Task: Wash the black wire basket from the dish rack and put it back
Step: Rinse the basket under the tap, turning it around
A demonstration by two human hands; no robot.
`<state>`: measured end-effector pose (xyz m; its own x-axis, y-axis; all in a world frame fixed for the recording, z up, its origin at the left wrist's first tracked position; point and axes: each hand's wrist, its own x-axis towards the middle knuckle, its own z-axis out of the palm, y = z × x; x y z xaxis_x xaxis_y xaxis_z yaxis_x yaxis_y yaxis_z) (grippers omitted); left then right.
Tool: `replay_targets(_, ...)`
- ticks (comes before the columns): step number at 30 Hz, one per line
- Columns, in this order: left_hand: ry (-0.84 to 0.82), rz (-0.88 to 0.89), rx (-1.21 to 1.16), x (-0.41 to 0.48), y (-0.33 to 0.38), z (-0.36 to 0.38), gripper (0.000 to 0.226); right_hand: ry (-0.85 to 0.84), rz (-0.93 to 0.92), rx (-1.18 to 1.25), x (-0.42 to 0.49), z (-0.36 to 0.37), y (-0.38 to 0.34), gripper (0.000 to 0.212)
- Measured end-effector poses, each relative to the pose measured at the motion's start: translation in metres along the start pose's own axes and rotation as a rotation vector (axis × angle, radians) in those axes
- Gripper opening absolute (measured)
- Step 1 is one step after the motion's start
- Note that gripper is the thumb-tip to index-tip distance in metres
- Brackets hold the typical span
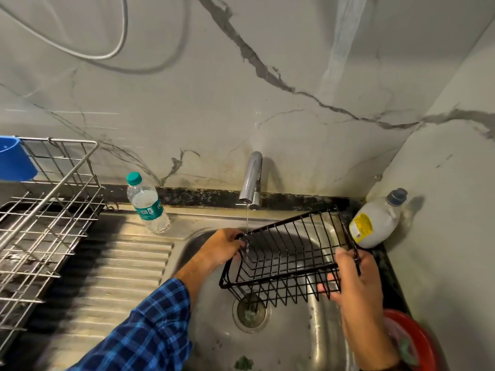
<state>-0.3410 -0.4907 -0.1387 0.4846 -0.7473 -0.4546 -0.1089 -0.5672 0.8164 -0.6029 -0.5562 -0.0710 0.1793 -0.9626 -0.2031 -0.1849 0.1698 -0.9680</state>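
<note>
Both ends of black wire basket [289, 259] clamped over stainless steel sink [214, 333]: left grip [222, 247], right grip [356, 285]. Thin stream [247, 218] from chrome tap [250, 180] hits its left rim.

Cropped by the left edge — dish rack [48, 223] and blue cup [14, 162]. Cropped at lower right and half covered by the right hand [359, 287] — red bowl [424, 338], contents blurred. Partly screened by the black wire basket [289, 253]: drain [250, 313] and right fingertips [325, 288]. Too small to read: labels on water bottle [148, 207] and white jug [375, 223].
</note>
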Motion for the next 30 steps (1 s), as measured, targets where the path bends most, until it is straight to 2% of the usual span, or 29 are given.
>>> replay_targets(2,-0.028,0.047,0.126,-0.003,0.004,-0.001,0.019,0.006,0.044,0.009,-0.002,-0.004,0.004,0.014)
replay_targets(5,-0.032,0.142,0.296,-0.010,0.012,-0.007,0.018,-0.012,0.115,0.062,-0.006,-0.006,0.010,0.018)
replay_targets(7,-0.051,0.181,0.328,-0.013,0.015,-0.010,0.019,-0.009,0.125,0.090,-0.010,-0.005,0.010,0.022)
replay_targets(9,-0.054,0.214,0.347,-0.015,0.021,-0.015,0.021,-0.013,0.100,0.107,-0.013,-0.003,0.007,0.035)
replay_targets(11,-0.066,0.258,0.333,-0.016,0.026,-0.016,0.023,-0.027,0.086,0.106,-0.015,-0.002,0.001,0.059)
replay_targets(13,-0.094,0.239,0.230,-0.015,0.028,-0.015,0.029,-0.021,0.084,0.087,-0.014,-0.001,-0.005,0.080)
replay_targets(15,-0.070,0.227,0.222,-0.008,0.027,-0.014,0.029,-0.008,0.089,0.084,-0.012,-0.002,-0.010,0.091)
replay_targets(18,-0.011,0.280,0.363,0.003,0.027,-0.011,0.021,-0.001,0.094,0.091,-0.012,-0.002,-0.015,0.091)
replay_targets(21,-0.029,0.319,0.432,0.007,0.030,-0.009,0.013,-0.006,0.106,0.086,-0.011,-0.002,-0.018,0.090)
replay_targets(24,-0.019,0.297,0.654,0.004,0.036,-0.011,0.025,-0.045,0.109,0.077,-0.008,0.000,-0.016,0.077)
replay_targets(26,-0.001,0.319,0.829,0.002,0.041,-0.006,0.035,-0.093,0.088,0.060,-0.006,0.006,-0.014,0.077)
replay_targets(28,-0.024,0.353,0.805,0.001,0.043,0.001,0.031,-0.144,0.064,0.023,-0.005,0.014,-0.015,0.085)
replay_targets(30,-0.074,0.327,0.665,0.001,0.041,0.000,0.029,-0.159,0.024,0.012,-0.001,0.022,-0.013,0.069)
